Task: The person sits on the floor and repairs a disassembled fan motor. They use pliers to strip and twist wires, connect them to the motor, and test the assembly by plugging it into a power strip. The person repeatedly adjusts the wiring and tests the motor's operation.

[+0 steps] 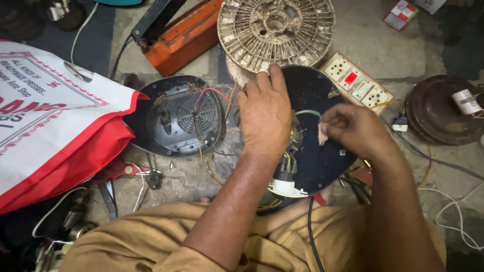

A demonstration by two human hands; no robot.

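While the left hand [264, 113] lies flat, fingers spread, pressing on the round black appliance base [315, 151] resting at the person's knees on the concrete floor [373, 45], the right hand [353, 128] pinches a small pale scrap [322, 135] against that base. Just left sits a second black housing [176, 116] with red and yellow wires [217, 93]; a dusty ribbed disc [276, 27] and a switchboard [357, 81] lie beyond.

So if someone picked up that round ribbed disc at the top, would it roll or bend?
The ribbed disc looks moulded and rigid, so probably stiff. Its open ribs suggest it is light. Lying flat it should stay put, though on edge its round rim could roll.
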